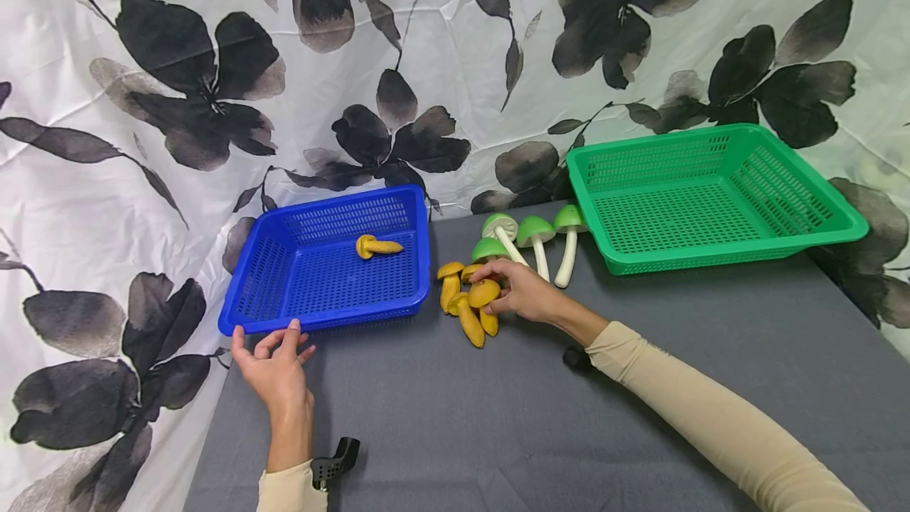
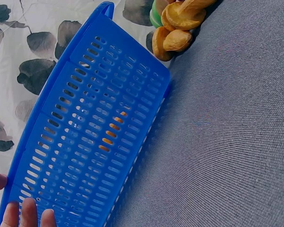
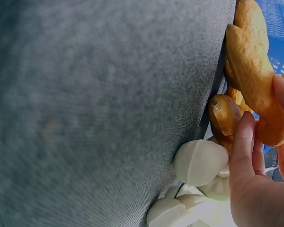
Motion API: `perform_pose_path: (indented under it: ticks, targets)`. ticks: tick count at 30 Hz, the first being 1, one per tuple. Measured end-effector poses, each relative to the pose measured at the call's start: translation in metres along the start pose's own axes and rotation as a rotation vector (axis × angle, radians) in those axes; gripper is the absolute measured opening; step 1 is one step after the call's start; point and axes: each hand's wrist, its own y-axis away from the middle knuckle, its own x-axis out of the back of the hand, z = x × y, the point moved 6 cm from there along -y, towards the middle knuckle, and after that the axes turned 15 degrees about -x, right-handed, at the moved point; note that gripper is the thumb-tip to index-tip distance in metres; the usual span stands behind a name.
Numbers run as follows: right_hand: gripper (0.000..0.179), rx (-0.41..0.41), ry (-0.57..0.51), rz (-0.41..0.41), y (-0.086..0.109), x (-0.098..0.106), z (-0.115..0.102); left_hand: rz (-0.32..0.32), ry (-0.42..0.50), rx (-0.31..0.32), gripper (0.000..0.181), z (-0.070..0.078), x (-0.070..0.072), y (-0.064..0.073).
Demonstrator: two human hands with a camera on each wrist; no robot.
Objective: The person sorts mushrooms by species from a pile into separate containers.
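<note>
My right hand (image 1: pixel 522 291) pinches a yellow toy mushroom (image 3: pixel 255 80) between thumb and fingers, right at a cluster of other yellow mushrooms (image 1: pixel 465 321) on the grey cloth. Just behind that hand lie several green-capped mushrooms (image 1: pixel 536 231) with white stems, one partly hidden by it. My left hand (image 1: pixel 279 370) holds the front rim of the blue basket (image 1: pixel 327 322) near its left corner; in the left wrist view some fingertips (image 2: pixel 28 215) lie against the outer wall. One yellow mushroom (image 1: pixel 377 246) lies inside that basket.
A green basket (image 1: pixel 711 255) stands at the back right, beside the green-capped mushrooms. Grey cloth (image 1: pixel 455 433) covers the table, and a white floral curtain (image 1: pixel 455 38) hangs behind it. A dark strap piece (image 1: pixel 337 461) sits at the left wrist.
</note>
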Motion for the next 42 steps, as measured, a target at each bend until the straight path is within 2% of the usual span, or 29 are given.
perform_pose_path:
  ticks: [8,19,30,42]
  targets:
    - [0.049,0.003,0.009,-0.005,0.002,0.004,-0.002,-0.003,-0.007,-0.002,0.093,0.001,-0.001,0.0]
    - [0.05,-0.064,0.024,0.047,0.002,0.016,-0.006,0.002,0.011,-0.002,0.094,0.004,-0.001,0.0]
    - [0.054,-0.118,-0.171,-0.021,0.003,0.017,-0.005,0.001,0.018,0.005,0.094,0.005,-0.002,0.0]
    - [0.056,-0.153,-0.203,-0.025,-0.001,0.02,-0.015,-0.006,-0.008,0.011,0.094,0.004,-0.001,0.001]
